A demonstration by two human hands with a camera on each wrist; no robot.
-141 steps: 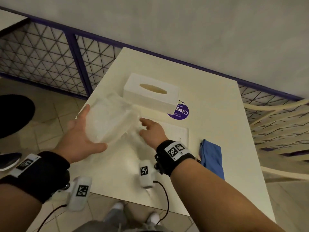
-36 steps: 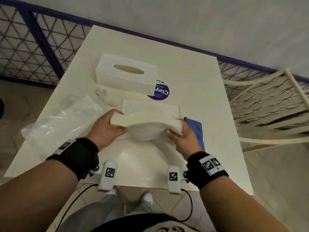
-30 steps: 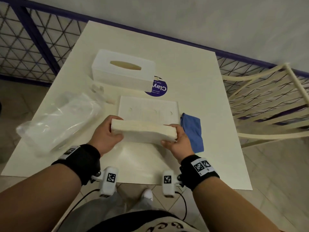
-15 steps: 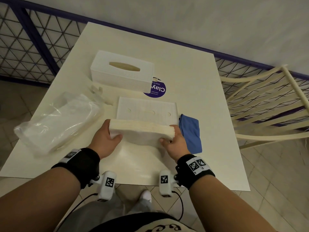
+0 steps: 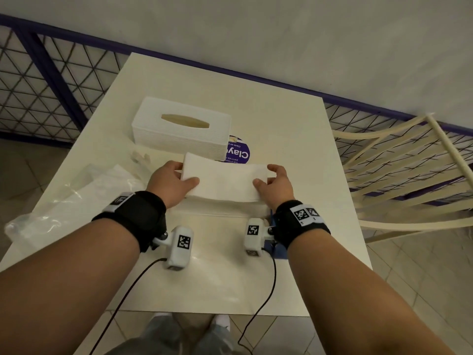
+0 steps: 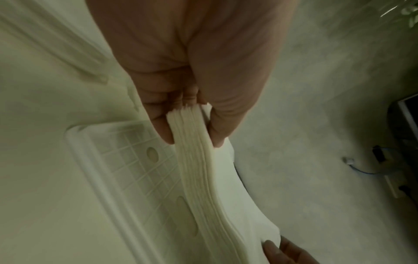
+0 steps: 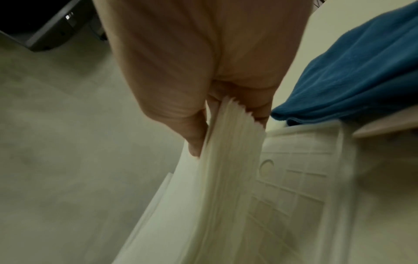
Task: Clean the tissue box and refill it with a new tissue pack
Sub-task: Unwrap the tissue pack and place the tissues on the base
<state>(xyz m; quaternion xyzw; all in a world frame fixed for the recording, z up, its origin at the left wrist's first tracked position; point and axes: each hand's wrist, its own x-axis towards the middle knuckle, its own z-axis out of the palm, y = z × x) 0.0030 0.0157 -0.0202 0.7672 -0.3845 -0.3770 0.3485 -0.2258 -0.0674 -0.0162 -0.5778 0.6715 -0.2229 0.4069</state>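
A bare stack of white tissues [image 5: 225, 181] is held flat between my two hands, just above the white base plate [image 6: 126, 171] of the tissue box. My left hand [image 5: 170, 184] grips its left end, thumb on top and fingers underneath [image 6: 192, 142]. My right hand [image 5: 275, 184] grips the right end the same way [image 7: 226, 128]. The plate [image 7: 294, 178] lies on the table, mostly hidden in the head view. The white tissue box cover [image 5: 181, 130], with its oval slot up, stands on the table just behind the stack.
The empty clear plastic wrapper [image 5: 74, 198] lies at the table's left edge. A blue cloth [image 7: 353, 76] sits right of the plate, under my right wrist. A purple round sticker [image 5: 239, 153] is beside the box. A cream chair [image 5: 409, 175] stands to the right.
The stack has turned from edge-on to flat and moved forward over the base plate, toward the box cover. Earlier the tissues came out of the plastic wrapper, which now lies at the left.
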